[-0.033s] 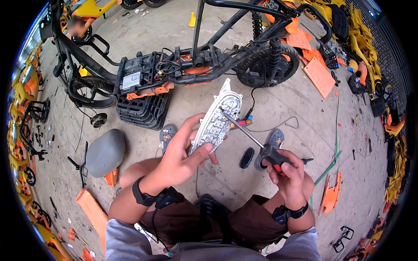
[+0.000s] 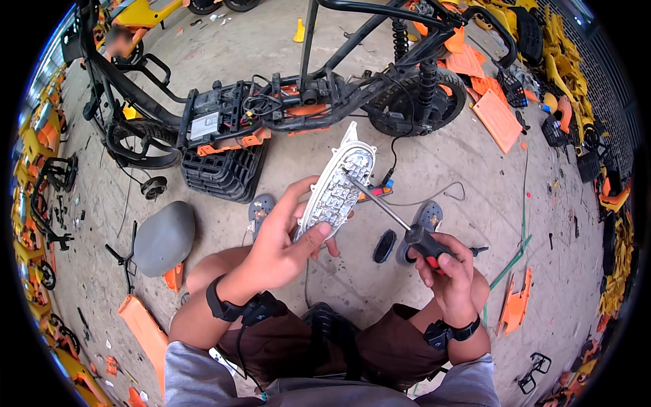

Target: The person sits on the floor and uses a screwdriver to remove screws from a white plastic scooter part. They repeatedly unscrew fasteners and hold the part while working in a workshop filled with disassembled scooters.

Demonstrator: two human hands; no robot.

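My left hand (image 2: 286,245) is closed around the lower end of a long, oval white housing (image 2: 338,190) with a silvery, ribbed inside, perhaps part of a light. The housing is tilted, its pointed tab at the far end. In my right hand (image 2: 447,275) is a screwdriver (image 2: 422,241) with a black and red handle. Its shaft runs up and to the left, and the tip meets the upper part of the silvery face. Beyond my hands stands a stripped scooter frame (image 2: 271,123) with its wheels on.
A grey seat (image 2: 165,239) lies on the floor at left, near an orange panel (image 2: 145,332). A small black oval part (image 2: 384,245) rests between my feet. At right are an orange bracket (image 2: 515,302) and a green strap (image 2: 513,261). A black crate (image 2: 227,173) sits under the frame.
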